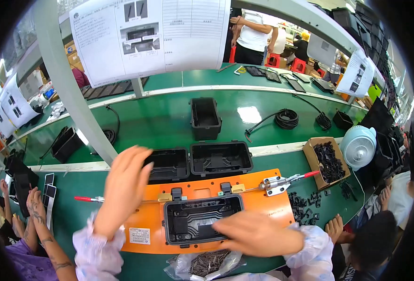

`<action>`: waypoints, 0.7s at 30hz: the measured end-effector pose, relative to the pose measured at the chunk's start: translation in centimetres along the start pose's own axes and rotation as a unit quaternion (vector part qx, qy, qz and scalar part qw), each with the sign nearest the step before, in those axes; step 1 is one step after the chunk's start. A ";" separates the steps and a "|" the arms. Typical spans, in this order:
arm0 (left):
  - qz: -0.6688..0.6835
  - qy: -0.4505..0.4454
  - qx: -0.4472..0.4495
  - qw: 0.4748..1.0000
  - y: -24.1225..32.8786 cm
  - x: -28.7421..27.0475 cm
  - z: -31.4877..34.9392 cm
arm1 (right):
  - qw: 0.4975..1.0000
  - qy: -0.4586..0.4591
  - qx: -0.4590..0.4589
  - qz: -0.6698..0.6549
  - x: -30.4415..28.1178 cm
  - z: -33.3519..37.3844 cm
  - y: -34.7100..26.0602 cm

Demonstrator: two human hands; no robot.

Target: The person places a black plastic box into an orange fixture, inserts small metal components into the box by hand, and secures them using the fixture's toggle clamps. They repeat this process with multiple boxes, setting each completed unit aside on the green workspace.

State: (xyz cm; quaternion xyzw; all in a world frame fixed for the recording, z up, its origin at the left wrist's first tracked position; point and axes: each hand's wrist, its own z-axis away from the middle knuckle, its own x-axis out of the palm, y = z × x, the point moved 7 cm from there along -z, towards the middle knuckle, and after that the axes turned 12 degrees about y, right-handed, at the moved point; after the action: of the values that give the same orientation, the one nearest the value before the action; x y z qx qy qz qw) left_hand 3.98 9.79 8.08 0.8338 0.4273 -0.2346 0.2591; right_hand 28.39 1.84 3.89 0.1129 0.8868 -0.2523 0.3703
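And here's the black plastic box [194, 222], open top facing up, nestled in the middle of the orange fixture [258, 202] — long side running left to right, curved ribs showing on its floor, near right corner hidden. The fixture lies flat on the bench, brass-coloured blocks [238, 188] sitting at the box's far edge, red-handled clamps [282, 182] out on either side.

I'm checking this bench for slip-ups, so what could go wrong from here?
The clear bag of thin metal pieces lies in front of the orange plate, near the right hand; a bump might spill them. Loose small black parts lie beside the plate's right end, where the right sleeve could possibly sweep some away.
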 end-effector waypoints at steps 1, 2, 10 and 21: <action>0.020 -0.007 0.052 0.998 0.1 3.0 -2.2 | 1.000 -0.007 -0.029 0.007 1.2 -0.2 -1.0; -0.003 -0.002 0.101 0.995 -0.4 5.9 -3.9 | 0.999 -0.001 -0.031 0.015 1.9 0.2 -1.1; 0.038 -0.159 0.227 0.960 -2.8 24.9 -9.1 | 0.996 -0.002 -0.062 0.069 4.1 0.7 -2.9; 0.037 -0.225 0.135 0.964 -4.5 21.1 -11.5 | 0.977 0.138 0.058 0.151 -12.6 -3.8 1.2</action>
State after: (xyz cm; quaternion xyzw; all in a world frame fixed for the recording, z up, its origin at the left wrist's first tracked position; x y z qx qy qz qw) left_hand 13.25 31.73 2.81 0.8022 0.2911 -0.4619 0.2417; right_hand 35.43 4.69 14.72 0.3002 0.8860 -0.2266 0.2711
